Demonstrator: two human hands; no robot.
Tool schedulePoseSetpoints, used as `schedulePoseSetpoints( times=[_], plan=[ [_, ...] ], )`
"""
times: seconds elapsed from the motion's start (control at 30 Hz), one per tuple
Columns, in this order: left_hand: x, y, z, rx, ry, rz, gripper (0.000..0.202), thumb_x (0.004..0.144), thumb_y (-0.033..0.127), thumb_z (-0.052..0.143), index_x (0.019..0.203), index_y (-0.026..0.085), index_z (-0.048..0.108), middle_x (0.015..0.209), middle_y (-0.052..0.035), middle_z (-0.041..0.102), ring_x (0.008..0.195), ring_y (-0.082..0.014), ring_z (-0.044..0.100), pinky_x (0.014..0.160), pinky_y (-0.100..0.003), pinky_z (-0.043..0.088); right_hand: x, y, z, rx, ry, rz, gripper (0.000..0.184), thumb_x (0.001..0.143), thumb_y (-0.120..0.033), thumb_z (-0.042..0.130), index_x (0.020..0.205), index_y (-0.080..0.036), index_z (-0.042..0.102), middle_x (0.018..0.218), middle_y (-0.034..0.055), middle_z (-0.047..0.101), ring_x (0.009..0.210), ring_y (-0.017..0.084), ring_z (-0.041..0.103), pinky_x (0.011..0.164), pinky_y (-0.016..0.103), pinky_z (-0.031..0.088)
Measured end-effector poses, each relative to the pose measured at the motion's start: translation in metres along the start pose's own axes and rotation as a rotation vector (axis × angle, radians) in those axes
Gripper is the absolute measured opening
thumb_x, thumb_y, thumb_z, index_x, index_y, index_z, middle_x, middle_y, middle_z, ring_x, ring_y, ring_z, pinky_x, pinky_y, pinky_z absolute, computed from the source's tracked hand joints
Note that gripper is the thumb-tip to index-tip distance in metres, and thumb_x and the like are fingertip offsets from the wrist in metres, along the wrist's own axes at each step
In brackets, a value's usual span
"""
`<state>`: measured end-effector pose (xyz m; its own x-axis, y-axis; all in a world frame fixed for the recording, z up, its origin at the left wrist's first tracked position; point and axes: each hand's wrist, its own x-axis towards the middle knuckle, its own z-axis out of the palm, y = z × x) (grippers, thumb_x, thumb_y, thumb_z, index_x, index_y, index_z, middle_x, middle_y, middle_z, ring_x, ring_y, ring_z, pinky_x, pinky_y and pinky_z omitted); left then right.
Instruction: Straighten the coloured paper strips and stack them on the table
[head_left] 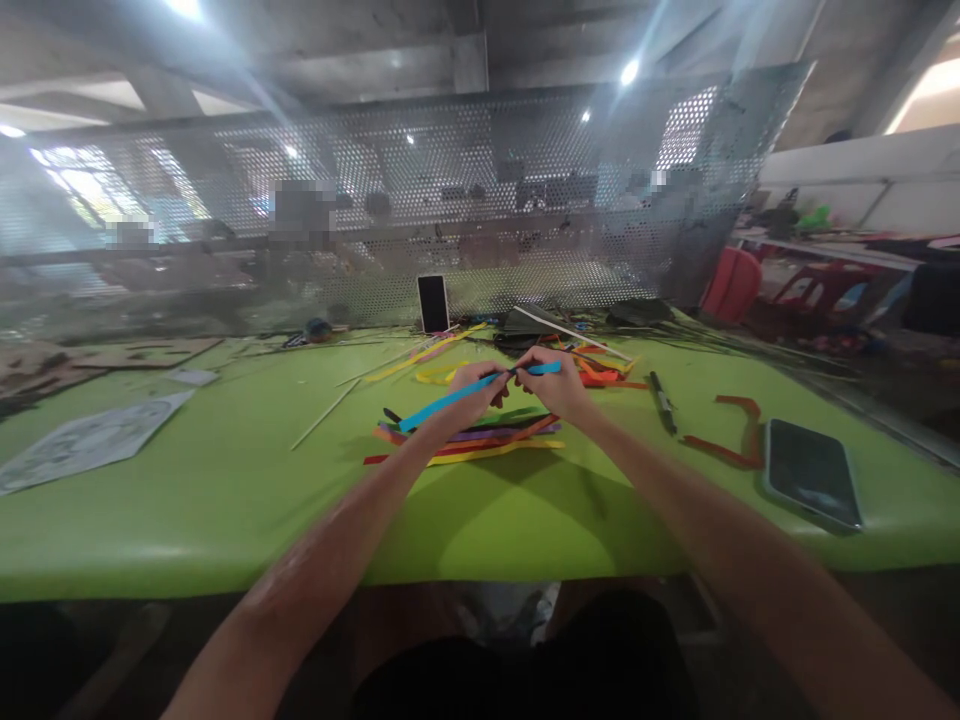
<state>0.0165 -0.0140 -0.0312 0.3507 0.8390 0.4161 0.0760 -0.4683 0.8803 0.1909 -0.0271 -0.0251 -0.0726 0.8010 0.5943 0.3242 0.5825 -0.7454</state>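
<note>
Above the green-covered table [315, 520], a blue strip [439, 403] is pinched between my two hands, its long end slanting down to the left. The fingers of my left hand [480, 390] are closed on the strip near its middle. My right hand [553, 382] grips it just beside, and a short blue end sticks out past those fingers. Something dark shows between the fingertips, too small to make out. Below my hands lie several coloured strips [480, 452], red, yellow, orange, purple and green, side by side.
To the right are a black pen [663, 402], a bent orange-brown strip [750, 430] and a smartphone [812, 472]. A printed sheet [90, 438] and a thin stick [324, 413] lie left. Behind stand a small white-framed dark panel [433, 303] and a perforated metal screen [480, 200].
</note>
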Motion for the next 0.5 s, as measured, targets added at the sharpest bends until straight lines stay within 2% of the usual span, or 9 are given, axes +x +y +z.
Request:
schedulePoseSetpoints(
  times=[0.17,0.33,0.5],
  plan=[
    [-0.001,-0.005,0.005,-0.031,0.012,0.004,0.028,0.087,0.04,0.064,0.072,0.016,0.063,0.057,0.0004,0.059,0.049,-0.0096,0.054,0.049,-0.021,0.042,-0.006,-0.005,0.004,-0.106,0.059,-0.072,0.008,0.077,-0.023,0.059,0.073,-0.018,0.063,0.061,-0.0018,0.057,0.058,0.012,0.049,0.056,0.025,0.036],
    [0.0,-0.001,0.009,-0.085,-0.005,0.023,0.029,0.087,0.039,0.062,0.069,0.016,0.062,0.058,-0.0008,0.06,0.05,-0.0101,0.054,0.05,-0.023,0.043,-0.009,-0.017,0.004,-0.262,0.112,-0.152,0.008,0.08,-0.022,0.056,0.073,-0.019,0.059,0.06,-0.0021,0.053,0.057,0.013,0.045,0.058,0.025,0.033],
    [-0.001,0.011,0.007,-0.145,0.03,0.031,0.03,0.084,0.044,0.067,0.072,0.016,0.062,0.06,0.0,0.06,0.049,-0.01,0.056,0.049,-0.023,0.043,-0.006,-0.018,-0.001,-0.219,0.058,-0.162,0.011,0.088,-0.027,0.052,0.084,-0.02,0.061,0.069,0.0005,0.058,0.064,0.015,0.052,0.062,0.026,0.038]
  ],
)
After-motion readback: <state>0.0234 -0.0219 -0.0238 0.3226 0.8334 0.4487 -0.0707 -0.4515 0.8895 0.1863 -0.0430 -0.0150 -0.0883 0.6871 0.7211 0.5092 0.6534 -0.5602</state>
